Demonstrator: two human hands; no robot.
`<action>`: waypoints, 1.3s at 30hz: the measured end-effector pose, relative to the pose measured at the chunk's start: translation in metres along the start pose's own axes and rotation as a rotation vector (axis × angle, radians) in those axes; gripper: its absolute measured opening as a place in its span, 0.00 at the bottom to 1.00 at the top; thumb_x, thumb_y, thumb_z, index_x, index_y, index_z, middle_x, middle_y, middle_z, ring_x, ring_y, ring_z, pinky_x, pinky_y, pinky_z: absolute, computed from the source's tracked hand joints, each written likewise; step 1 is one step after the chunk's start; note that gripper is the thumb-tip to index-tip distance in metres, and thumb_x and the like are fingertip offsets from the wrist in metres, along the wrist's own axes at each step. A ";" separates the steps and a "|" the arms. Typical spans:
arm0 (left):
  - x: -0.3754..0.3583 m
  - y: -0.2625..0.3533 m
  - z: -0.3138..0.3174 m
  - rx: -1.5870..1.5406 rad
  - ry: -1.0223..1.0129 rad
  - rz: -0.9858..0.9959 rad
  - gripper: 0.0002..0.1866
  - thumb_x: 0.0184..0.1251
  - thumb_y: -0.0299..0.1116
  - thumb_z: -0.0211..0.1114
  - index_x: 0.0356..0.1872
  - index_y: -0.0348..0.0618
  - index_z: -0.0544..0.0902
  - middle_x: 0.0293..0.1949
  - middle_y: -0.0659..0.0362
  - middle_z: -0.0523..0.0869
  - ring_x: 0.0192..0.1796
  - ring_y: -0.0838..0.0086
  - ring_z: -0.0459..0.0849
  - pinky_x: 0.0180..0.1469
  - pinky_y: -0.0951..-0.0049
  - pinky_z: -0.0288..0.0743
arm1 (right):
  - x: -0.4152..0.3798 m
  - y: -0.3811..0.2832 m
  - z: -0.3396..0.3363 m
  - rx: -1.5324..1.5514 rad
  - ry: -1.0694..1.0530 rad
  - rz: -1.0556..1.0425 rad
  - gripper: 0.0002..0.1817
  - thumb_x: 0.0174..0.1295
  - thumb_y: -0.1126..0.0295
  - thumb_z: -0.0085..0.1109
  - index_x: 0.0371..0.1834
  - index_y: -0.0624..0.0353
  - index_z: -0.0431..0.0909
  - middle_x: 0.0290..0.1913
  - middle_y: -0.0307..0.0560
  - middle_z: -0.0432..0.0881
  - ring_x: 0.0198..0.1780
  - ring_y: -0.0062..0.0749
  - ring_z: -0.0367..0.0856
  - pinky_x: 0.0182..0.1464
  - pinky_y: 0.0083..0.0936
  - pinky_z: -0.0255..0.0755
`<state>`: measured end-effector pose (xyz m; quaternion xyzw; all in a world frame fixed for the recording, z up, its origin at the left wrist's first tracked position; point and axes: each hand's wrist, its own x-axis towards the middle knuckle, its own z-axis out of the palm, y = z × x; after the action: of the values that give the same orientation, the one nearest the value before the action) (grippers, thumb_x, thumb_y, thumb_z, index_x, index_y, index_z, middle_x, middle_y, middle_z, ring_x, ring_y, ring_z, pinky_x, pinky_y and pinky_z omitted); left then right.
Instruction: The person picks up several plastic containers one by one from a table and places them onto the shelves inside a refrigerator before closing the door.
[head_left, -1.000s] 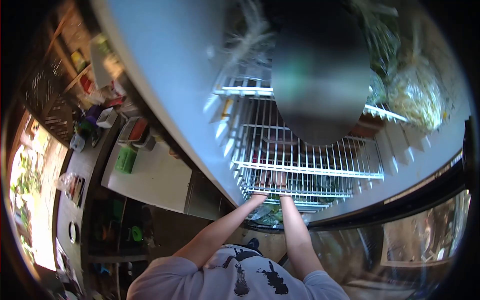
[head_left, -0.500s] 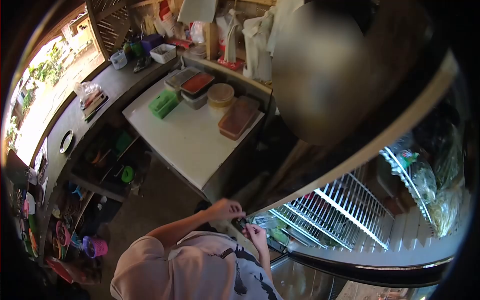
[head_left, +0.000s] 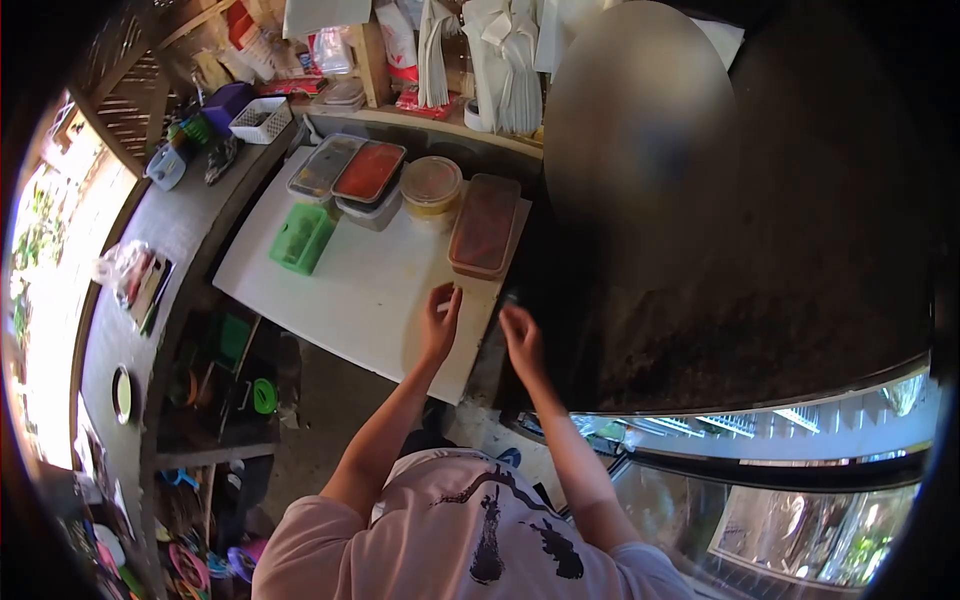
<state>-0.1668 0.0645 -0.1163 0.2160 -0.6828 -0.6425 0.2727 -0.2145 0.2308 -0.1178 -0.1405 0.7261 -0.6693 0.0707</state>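
Observation:
My left hand (head_left: 439,322) is raised over the front right part of the white tabletop (head_left: 350,315), its thumb and curved fingers apart and nothing visible between them. Just beyond its fingertips sits a lidded rectangular tub (head_left: 485,228) with reddish-brown contents. My right hand (head_left: 521,337) hovers past the table's right edge, against a dark surface. Its fingers are curled closed; whatever they may hold is too small or hidden to name. The two hands are apart from each other.
Beyond the hands stand a round lidded tub (head_left: 431,185), a red-topped container (head_left: 369,171) and a green plastic box (head_left: 302,239). A dark counter (head_left: 150,300) runs along the left. At lower right is a lit fridge interior (head_left: 740,428). A blurred oval covers the upper right.
Both hands have risen from near my waist towards the tabletop and moved apart. A small dark thing seen between them earlier no longer shows clearly. My view has turned, with less fridge interior visible.

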 end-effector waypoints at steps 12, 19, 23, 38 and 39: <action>0.120 -0.039 0.008 0.439 -0.066 0.218 0.27 0.71 0.44 0.60 0.60 0.29 0.75 0.60 0.41 0.76 0.62 0.47 0.72 0.65 0.57 0.66 | 0.118 0.016 0.056 -0.337 0.135 0.141 0.32 0.69 0.45 0.52 0.56 0.66 0.77 0.50 0.61 0.82 0.56 0.50 0.79 0.57 0.36 0.70; 0.124 -0.055 0.013 0.171 -0.170 0.087 0.23 0.75 0.42 0.55 0.61 0.33 0.75 0.60 0.42 0.76 0.61 0.50 0.74 0.64 0.59 0.66 | 0.115 0.030 0.063 -0.319 0.234 0.150 0.32 0.71 0.43 0.48 0.59 0.64 0.74 0.56 0.56 0.76 0.60 0.46 0.75 0.62 0.35 0.67; 0.123 -0.034 0.012 -0.071 -0.246 -0.070 0.26 0.76 0.45 0.54 0.64 0.34 0.73 0.57 0.46 0.79 0.58 0.59 0.78 0.62 0.65 0.67 | 0.106 -0.025 0.064 -0.118 0.138 0.279 0.35 0.70 0.42 0.48 0.67 0.62 0.68 0.61 0.51 0.76 0.60 0.41 0.77 0.58 0.33 0.73; 0.069 0.012 -0.028 -0.425 -0.413 -0.352 0.34 0.72 0.54 0.58 0.72 0.46 0.63 0.65 0.55 0.72 0.59 0.67 0.76 0.54 0.65 0.75 | 0.037 -0.058 0.056 0.491 0.341 0.282 0.24 0.68 0.56 0.60 0.63 0.54 0.74 0.53 0.38 0.80 0.51 0.23 0.79 0.46 0.26 0.79; 0.070 0.012 -0.034 -0.458 -0.472 -0.425 0.36 0.72 0.57 0.55 0.73 0.46 0.61 0.66 0.54 0.70 0.60 0.65 0.75 0.55 0.63 0.75 | 0.027 -0.060 0.050 0.492 0.339 0.305 0.24 0.68 0.56 0.60 0.63 0.54 0.74 0.54 0.38 0.79 0.53 0.24 0.78 0.47 0.27 0.79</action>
<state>-0.1974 -0.0056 -0.0971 0.1324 -0.5057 -0.8524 0.0103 -0.2191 0.1713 -0.0608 0.1041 0.5570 -0.8200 0.0802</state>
